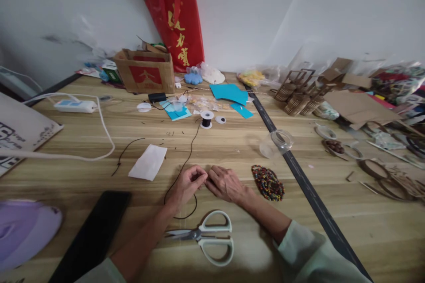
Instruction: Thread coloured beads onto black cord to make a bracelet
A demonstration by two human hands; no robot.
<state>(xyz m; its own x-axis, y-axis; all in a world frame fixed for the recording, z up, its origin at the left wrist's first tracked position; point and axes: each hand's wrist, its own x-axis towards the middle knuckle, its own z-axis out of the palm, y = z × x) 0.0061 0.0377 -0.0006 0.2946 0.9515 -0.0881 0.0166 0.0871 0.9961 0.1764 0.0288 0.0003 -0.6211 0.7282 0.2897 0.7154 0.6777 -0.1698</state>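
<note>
Across a wood-grain desk (pixel 381 239), at the back by the wall, a tall red bag (pixel 189 22) behind a cardboard box (pixel 146 73). Toward the front, two hands close together: left hand (pixel 192 181) with thumb and forefinger pinched, right hand (pixel 226 183) palm down, fingers curled; impossible to tell any hold at the fingertips. Just nearer, white-handled scissors (pixel 215 228), blades toward the left. Right of the right hand, heaped multicoloured beads (pixel 268 183). Beyond both, an upright spool (pixel 206 120). Thinnest of all, black cord (pixel 190 152), running from spool to left wrist, with a loop showing below.
</note>
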